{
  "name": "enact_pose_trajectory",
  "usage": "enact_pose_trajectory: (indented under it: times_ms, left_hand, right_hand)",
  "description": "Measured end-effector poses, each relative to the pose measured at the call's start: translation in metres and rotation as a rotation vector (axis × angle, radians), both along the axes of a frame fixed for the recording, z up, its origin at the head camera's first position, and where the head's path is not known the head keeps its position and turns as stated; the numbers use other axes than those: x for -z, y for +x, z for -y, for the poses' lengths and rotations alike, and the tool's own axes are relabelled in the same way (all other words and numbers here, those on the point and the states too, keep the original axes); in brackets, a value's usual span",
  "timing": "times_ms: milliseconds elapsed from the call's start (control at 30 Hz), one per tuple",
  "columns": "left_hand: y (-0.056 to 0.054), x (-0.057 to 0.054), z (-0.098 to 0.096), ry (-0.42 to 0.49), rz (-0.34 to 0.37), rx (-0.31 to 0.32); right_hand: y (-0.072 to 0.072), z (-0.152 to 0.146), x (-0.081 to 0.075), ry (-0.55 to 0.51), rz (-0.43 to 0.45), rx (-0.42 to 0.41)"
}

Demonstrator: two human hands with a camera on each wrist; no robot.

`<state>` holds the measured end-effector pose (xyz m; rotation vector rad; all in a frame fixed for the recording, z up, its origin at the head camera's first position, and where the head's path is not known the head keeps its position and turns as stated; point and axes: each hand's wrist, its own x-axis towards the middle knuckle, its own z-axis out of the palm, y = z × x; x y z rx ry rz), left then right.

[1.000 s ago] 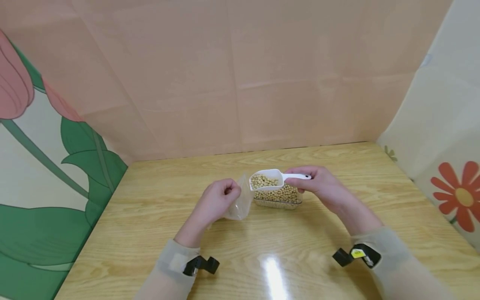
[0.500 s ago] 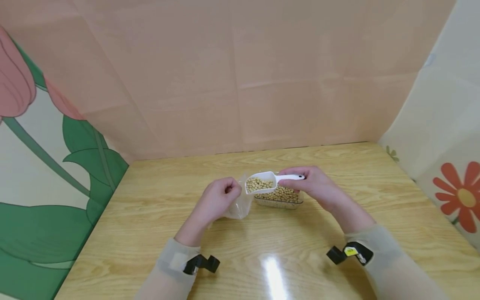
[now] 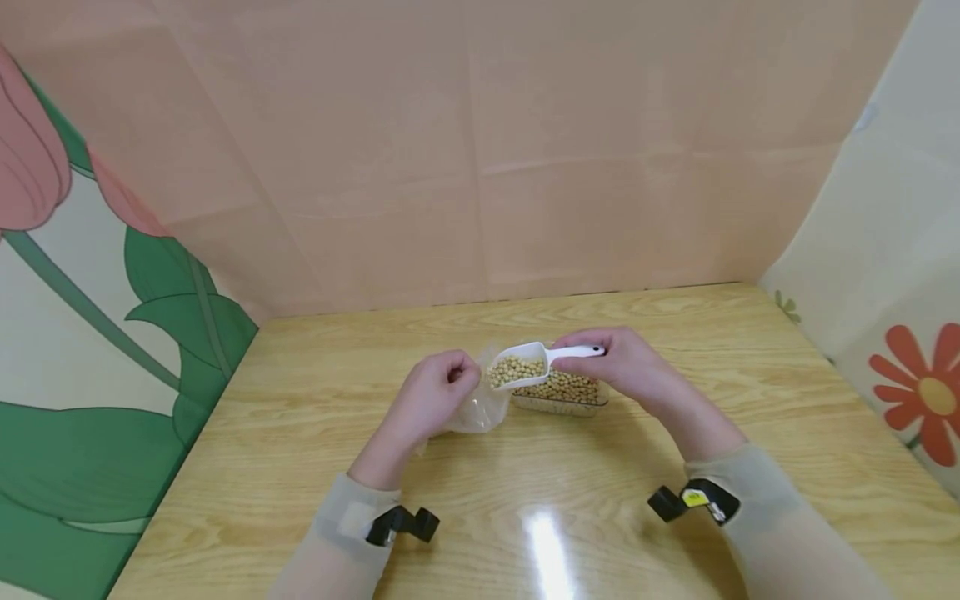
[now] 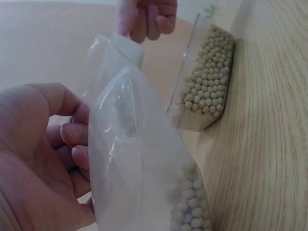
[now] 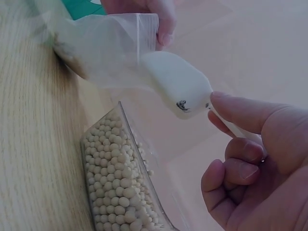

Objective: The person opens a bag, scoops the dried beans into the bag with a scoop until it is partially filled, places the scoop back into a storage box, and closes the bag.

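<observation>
My right hand [image 3: 628, 367] pinches the handle of a white scoop [image 3: 558, 356] loaded with soybeans [image 3: 517, 371]. The scoop's front lip sits in the mouth of a clear plastic zip bag [image 3: 480, 412]. My left hand [image 3: 438, 387] grips that bag by its upper edge, its fingers curled. In the left wrist view, some soybeans [image 4: 192, 202] lie at the bottom of the bag. Beneath the scoop stands a clear box [image 3: 562, 407] full of soybeans, plain in the right wrist view as a transparent container [image 5: 126, 127].
A wooden table [image 3: 480, 517] carries everything. Behind it hangs a pinkish-beige cloth [image 3: 480, 167]. Painted panels flank it, with a tulip [image 3: 33, 150] on the left and a red flower [image 3: 926, 392] on the right. Each forearm wears a strapped black camera mount [image 3: 401, 525].
My right hand has carried the loaded scoop leftward, and its lip has gone into the bag's mouth. The left hand stays nearly in place, holding the bag.
</observation>
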<state>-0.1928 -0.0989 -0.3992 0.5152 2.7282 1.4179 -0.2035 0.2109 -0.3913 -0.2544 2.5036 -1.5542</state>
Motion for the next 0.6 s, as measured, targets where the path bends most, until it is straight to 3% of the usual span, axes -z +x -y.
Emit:
enact_pose_trajectory:
  times_ms: [233, 600]
  left_hand:
    - [0.0, -0.001, 0.001, -0.008, -0.017, -0.01]
    - [0.002, -0.002, 0.001, 0.02, 0.009, -0.018]
  right_hand:
    - [0.004, 0.005, -0.008, 0.046, -0.029, -0.01]
    - [0.013, 0.015, -0.019, 0.197, -0.184, -0.038]
